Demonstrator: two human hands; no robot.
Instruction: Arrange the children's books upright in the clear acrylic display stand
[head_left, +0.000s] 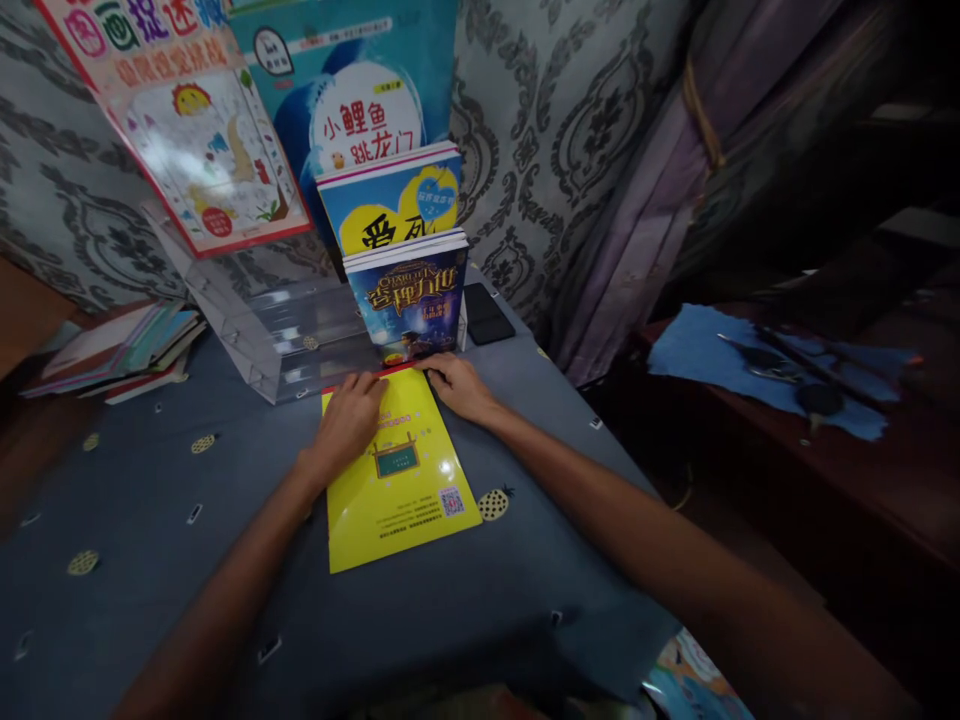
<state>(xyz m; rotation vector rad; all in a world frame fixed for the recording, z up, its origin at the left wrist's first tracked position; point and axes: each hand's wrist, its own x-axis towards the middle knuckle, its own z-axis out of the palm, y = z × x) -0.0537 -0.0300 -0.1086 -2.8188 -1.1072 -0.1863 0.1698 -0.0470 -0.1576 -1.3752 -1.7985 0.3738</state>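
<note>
Fingers of left hand [346,425] lie flat, open, on yellow book [409,500]; right hand [459,385] likewise.

Under the fingers [367,388]: booklet [405,500], bright yellow, red strip at its far edge, small green panel mid-cover. Just beyond the fingertips: upright book [409,295], dark blue cover, gold lettering. Behind that: second book [386,200], blue with a yellow patch, black characters. Around the fingers: tablecloth [150,560], grey-blue, scattered yellow round motifs. Farther past them: wall [555,130], grey damask pattern.
</note>
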